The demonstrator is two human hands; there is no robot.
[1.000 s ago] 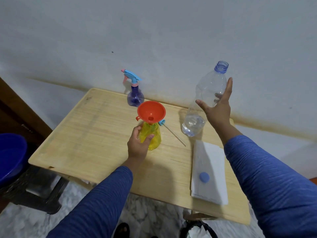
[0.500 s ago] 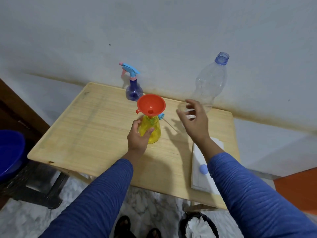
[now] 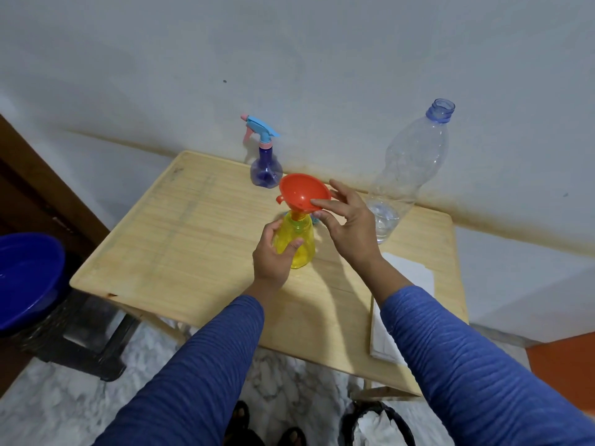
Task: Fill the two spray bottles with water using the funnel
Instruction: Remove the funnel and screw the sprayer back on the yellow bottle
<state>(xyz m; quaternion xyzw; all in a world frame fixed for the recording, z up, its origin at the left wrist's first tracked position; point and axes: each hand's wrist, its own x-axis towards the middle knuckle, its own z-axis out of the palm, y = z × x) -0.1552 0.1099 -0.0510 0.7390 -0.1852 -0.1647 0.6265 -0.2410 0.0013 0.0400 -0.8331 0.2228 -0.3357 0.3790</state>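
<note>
At table centre, left hand (image 3: 273, 255) grips yellow spray bottle (image 3: 297, 241); right hand (image 3: 349, 226) pinches orange funnel (image 3: 302, 193) seated in its neck. Likely lifting funnel out; next needs a straight pull. Purple bottle (image 3: 265, 170) stands far, capped.

Funnel (image 3: 304, 193) is sitting in the neck of the front spray bottle (image 3: 297, 241), mid-bench (image 3: 193, 239). Left hand (image 3: 273, 257) is holding that bottle from the near-left; right hand (image 3: 349, 226) is pinching the funnel rim from the right. Second spray bottle (image 3: 264, 159) is standing behind, at the far edge by the wall. Water bottle (image 3: 409, 170) is standing far right. Paper stack (image 3: 415, 278) is lying near right, partly under the right forearm. Basin (image 3: 27, 278) is sitting off the bench's left.
</note>
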